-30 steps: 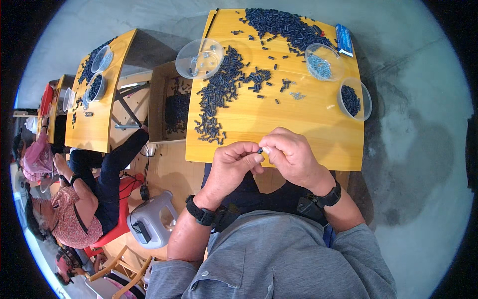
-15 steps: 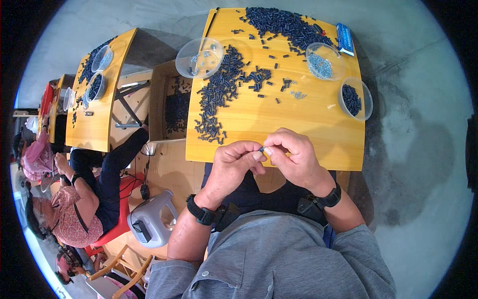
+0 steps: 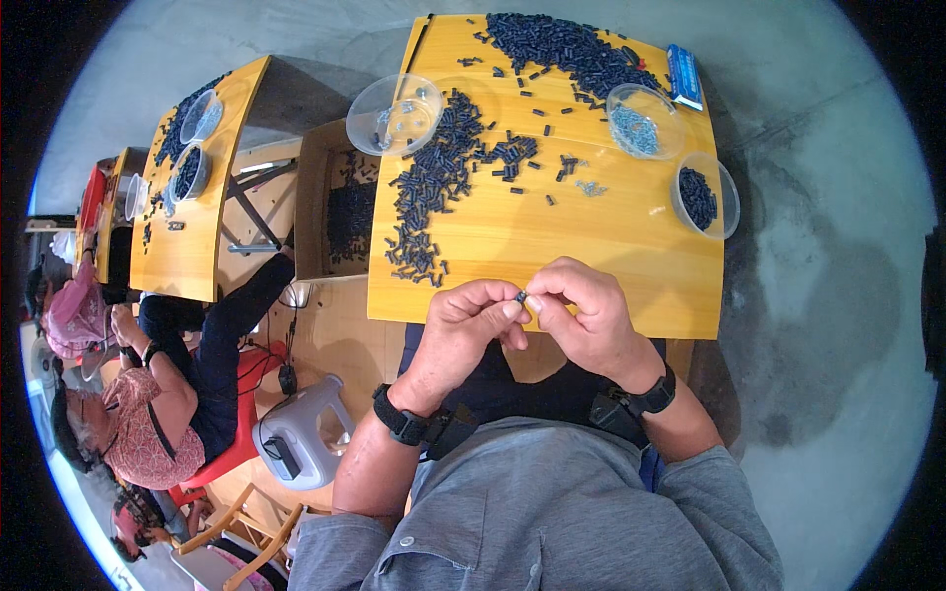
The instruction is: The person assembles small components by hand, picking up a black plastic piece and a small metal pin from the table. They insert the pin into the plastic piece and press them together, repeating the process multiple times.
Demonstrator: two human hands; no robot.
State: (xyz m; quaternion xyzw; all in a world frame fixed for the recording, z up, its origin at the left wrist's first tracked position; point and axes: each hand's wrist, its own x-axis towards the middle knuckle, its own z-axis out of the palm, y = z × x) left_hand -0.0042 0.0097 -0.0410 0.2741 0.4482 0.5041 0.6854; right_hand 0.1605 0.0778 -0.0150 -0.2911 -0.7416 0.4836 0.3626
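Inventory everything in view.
wooden tables: at least two, yellow, centre, left
short cylindrical pieces: uncounted, dark, tables, bowls, carton
tiny shiny pieces: uncounted, bluish, bowls, centre table
round plastic bowls: about six, clear, tables
rectangular box: one, blue, table's far right
open cardboard carton: one, brown, between tables
plastic seats: at least two, grey, red, left
co-workers: several, pinkish tops, left
wrist straps: two, black, wrists
left hand: one, bare, pinching piece
right hand: one, bare, at piece
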